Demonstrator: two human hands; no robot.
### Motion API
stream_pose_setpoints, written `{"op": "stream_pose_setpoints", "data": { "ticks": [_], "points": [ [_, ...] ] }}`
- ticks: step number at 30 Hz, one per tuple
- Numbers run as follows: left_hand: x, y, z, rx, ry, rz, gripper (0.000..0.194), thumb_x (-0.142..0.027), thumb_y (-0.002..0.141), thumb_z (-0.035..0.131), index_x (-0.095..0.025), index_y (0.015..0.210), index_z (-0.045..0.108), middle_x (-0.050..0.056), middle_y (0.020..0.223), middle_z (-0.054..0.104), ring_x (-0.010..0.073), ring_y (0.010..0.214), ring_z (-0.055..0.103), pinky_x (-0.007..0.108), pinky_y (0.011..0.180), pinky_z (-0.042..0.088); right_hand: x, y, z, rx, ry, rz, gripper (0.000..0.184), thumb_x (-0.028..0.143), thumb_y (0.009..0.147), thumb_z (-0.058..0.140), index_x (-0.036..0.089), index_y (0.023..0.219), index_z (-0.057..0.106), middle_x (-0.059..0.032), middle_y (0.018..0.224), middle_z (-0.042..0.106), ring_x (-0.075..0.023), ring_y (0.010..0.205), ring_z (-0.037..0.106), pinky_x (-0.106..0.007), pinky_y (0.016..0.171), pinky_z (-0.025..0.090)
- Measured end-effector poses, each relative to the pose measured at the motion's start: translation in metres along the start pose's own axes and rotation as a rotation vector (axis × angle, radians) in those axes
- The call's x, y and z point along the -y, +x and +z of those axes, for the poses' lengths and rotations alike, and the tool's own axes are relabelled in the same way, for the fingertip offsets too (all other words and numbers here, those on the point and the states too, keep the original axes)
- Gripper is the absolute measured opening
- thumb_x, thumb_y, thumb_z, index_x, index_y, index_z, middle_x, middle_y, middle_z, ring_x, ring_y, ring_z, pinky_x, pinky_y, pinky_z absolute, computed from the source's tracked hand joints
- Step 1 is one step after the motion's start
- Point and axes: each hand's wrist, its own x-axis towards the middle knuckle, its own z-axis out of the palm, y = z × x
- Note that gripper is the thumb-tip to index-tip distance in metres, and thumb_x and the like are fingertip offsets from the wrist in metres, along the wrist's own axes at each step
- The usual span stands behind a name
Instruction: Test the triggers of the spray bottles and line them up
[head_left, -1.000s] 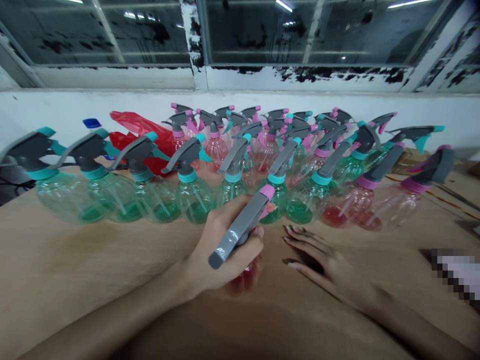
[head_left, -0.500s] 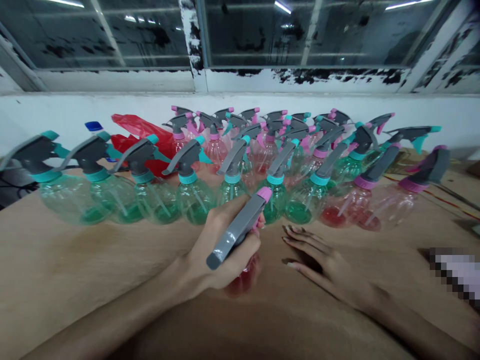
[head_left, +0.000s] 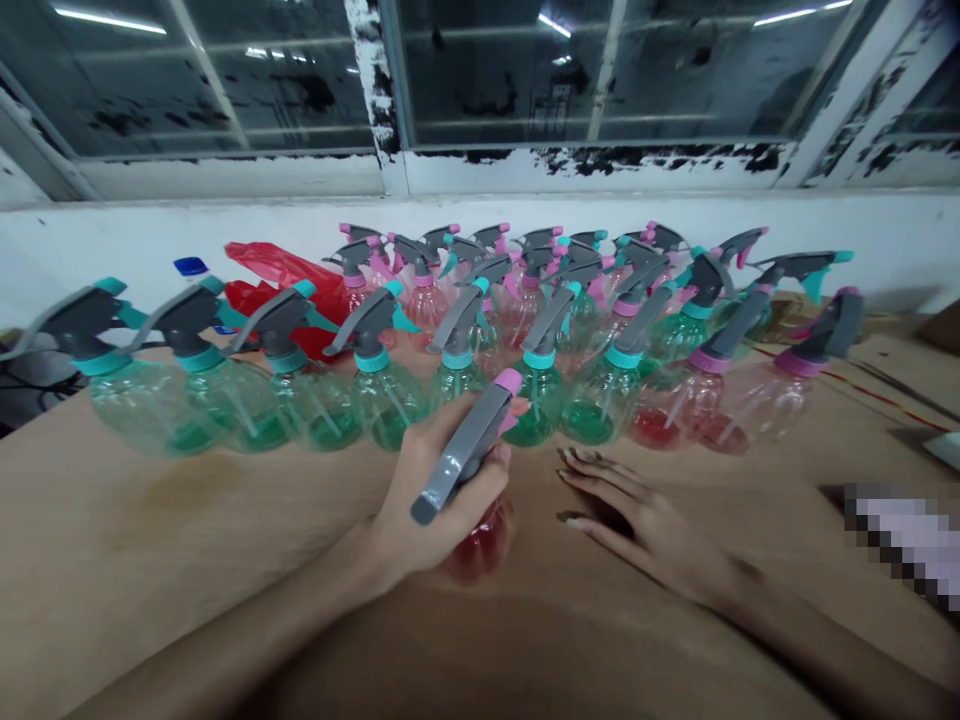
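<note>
My left hand (head_left: 427, 500) is wrapped round the neck of a pink spray bottle (head_left: 480, 548) with a grey trigger head and pink nozzle. The bottle's lower part shows below my fingers; its collar is hidden by them. To its right, my right hand (head_left: 637, 520) lies on the table with fingers stretched out, holding nothing. Just beyond both hands stands a front row of spray bottles, among them a green one (head_left: 534, 400) with a turquoise collar and a pink one (head_left: 667, 415) towards the right end.
Behind the front row stand several more pink and green spray bottles, such as a pink one (head_left: 426, 305). A red plastic bag (head_left: 281, 275) lies at the back left. Wires (head_left: 892, 390) and a blurred-out pale object (head_left: 904, 540) are on the wooden table (head_left: 187, 570) at right.
The view has shifted slightly, so the bottles and window sit a little differently in frame. My left hand keeps its hold on the pink spray bottle, and my right hand stays flat.
</note>
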Motion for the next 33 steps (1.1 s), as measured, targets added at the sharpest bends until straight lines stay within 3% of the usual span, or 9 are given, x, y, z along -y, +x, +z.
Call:
{"op": "stream_pose_setpoints", "data": {
  "ticks": [6,10,14,19,23,25,29,31,33],
  "points": [
    [-0.005,0.004,0.004,-0.039,0.027,-0.013,0.006,-0.021,0.075,0.05,-0.024,0.078,0.054,-0.003,0.064,0.055,0.0148,0.055,0.052,0.027,0.056,0.045,0.011,0.001,-0.01,0.036,0.078,0.048,0.054,0.046,0.086,0.05,0.028,0.136,0.038,-0.0046,0.14,0.045,-0.0232,0.128,0.04,-0.047,0.105,0.036],
    [-0.01,0.006,0.02,-0.023,-0.03,0.02,0.013,-0.019,0.076,0.051,-0.024,0.087,0.055,-0.002,0.072,0.059,0.0156,0.062,0.056,0.029,0.062,0.048,0.032,-0.006,-0.029,0.065,0.174,0.118,0.062,0.052,0.082,0.053,0.028,0.136,0.036,-0.0064,0.138,0.047,-0.0256,0.123,0.046,-0.048,0.1,0.04],
    [-0.023,0.009,0.052,0.039,-0.096,-0.009,0.017,-0.023,0.08,0.051,-0.023,0.096,0.056,0.003,0.088,0.063,0.0194,0.077,0.061,0.036,0.075,0.05,0.051,-0.018,-0.052,0.049,0.213,0.163,0.077,0.061,0.073,0.059,0.027,0.136,0.032,-0.0089,0.135,0.049,-0.0286,0.118,0.05,-0.048,0.094,0.043],
    [-0.048,0.018,0.107,0.137,-0.184,0.011,0.026,-0.032,0.084,0.053,-0.022,0.108,0.053,0.008,0.101,0.062,0.0225,0.085,0.061,0.04,0.076,0.05,0.055,-0.042,-0.071,-0.077,0.151,0.244,0.079,0.066,0.064,0.063,0.018,0.123,0.042,-0.0112,0.105,0.065,-0.0284,0.092,0.062,-0.043,0.076,0.051],
    [-0.068,0.032,0.146,0.193,-0.255,0.101,0.029,-0.036,0.084,0.055,-0.021,0.107,0.05,0.009,0.108,0.06,0.0253,0.099,0.059,0.043,0.084,0.048,0.04,-0.063,-0.078,-0.19,0.078,0.33,0.065,0.06,0.071,0.06,0.015,0.116,0.047,-0.0141,0.1,0.064,-0.0281,0.086,0.063,-0.04,0.067,0.051],
    [-0.076,0.04,0.158,0.258,-0.248,0.141,0.04,-0.037,0.08,0.06,-0.021,0.115,0.047,0.009,0.115,0.057,0.0265,0.105,0.056,0.045,0.09,0.046,0.03,-0.072,-0.086,-0.226,0.077,0.35,0.058,0.055,0.072,0.061,0.016,0.114,0.048,-0.0127,0.103,0.063,-0.0277,0.09,0.063,-0.039,0.07,0.051],
    [-0.08,0.053,0.168,0.388,-0.225,0.182,0.073,-0.038,0.075,0.066,-0.024,0.135,0.028,0.011,0.138,0.041,0.0304,0.123,0.044,0.049,0.102,0.037,-0.001,-0.09,-0.115,-0.306,0.089,0.424,0.055,0.05,0.072,0.064,0.02,0.115,0.048,-0.0088,0.101,0.065,-0.0254,0.086,0.063,-0.039,0.07,0.051],
    [-0.075,0.055,0.169,0.414,-0.226,0.155,0.073,-0.04,0.077,0.064,-0.025,0.137,0.025,0.01,0.144,0.034,0.0297,0.129,0.037,0.049,0.106,0.033,-0.023,-0.099,-0.133,-0.354,0.051,0.477,0.051,0.049,0.072,0.064,0.02,0.112,0.05,-0.0084,0.098,0.066,-0.0249,0.082,0.063,-0.04,0.07,0.051],
    [-0.068,0.054,0.169,0.454,-0.239,0.094,0.065,-0.038,0.081,0.06,-0.025,0.136,0.027,0.009,0.143,0.036,0.0269,0.129,0.038,0.047,0.107,0.033,-0.051,-0.106,-0.149,-0.432,0.007,0.512,0.052,0.049,0.072,0.064,0.019,0.112,0.049,-0.0095,0.099,0.066,-0.0256,0.085,0.063,-0.04,0.073,0.05]
  ]
}}
